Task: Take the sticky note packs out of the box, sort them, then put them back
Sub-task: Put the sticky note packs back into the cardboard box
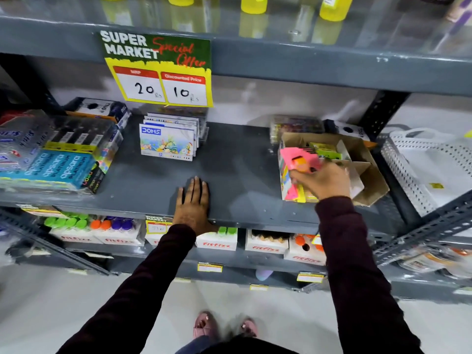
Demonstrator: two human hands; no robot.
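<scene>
An open brown cardboard box [367, 159] stands on the right of the grey shelf [229, 159]. Several sticky note packs fill it: pink and yellow ones [293, 192] at its front, green ones [325, 149] further back. My right hand [323, 178] hovers over the box's front and grips a pink sticky note pack [300, 157], lifted a little above the others and blurred. My left hand [192, 203] lies flat, palm down, on the shelf's front edge with its fingers spread and nothing in it.
DOMS colour pencil packs [167, 141] stand mid-shelf; Apsara boxes [56, 164] are stacked at left. A price sign [159, 70] hangs from the shelf above. A white perforated basket [421, 175] sits right of the box. Fitfizz cartons [217, 242] fill the shelf below.
</scene>
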